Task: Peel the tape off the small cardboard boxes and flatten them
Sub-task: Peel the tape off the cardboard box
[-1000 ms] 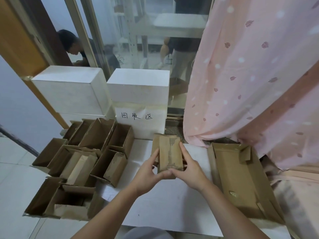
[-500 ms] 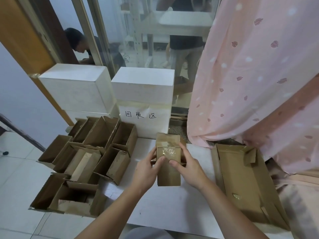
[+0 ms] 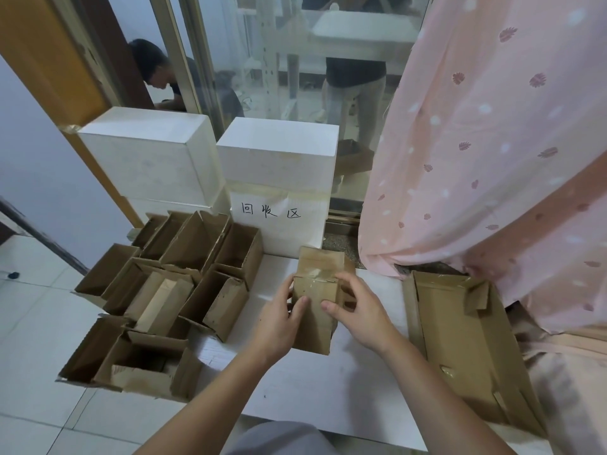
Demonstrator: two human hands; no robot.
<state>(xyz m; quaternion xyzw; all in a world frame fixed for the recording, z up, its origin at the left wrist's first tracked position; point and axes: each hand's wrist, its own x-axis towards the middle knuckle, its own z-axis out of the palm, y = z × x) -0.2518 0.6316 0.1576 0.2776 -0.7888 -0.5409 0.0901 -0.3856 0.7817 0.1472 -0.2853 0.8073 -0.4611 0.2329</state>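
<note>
- We held one small box (image 3: 315, 310) up over the white board (image 3: 345, 382), near the middle.
- Our left hand (image 3: 279, 323) gripped the left side of the box, with the thumb pressed on its front.
- Our right hand (image 3: 358, 310) gripped the right side, thumb on the front and fingers curled round the top corner.
- Shiny tape (image 3: 317, 279) ran across the top front of the box, and a flap stood up behind it.
- The board had bare room in front of the box and below our hands.
- On the left, a pile of open boxes (image 3: 170, 290) lay close together. The nearest one sat just beside our left hand.
- On the right, a flat tray (image 3: 460, 339) of cardboard lay near our right arm, along the board's right edge.
- Behind the box stood two white blocks (image 3: 276, 165). A paper sign (image 3: 272, 213) with black writing hung on the closer one.
- A pink curtain (image 3: 492, 142) hung at the right and came down to the back of the tray.
- Past the glass (image 3: 295, 77) we saw two people, far from our hands.
</note>
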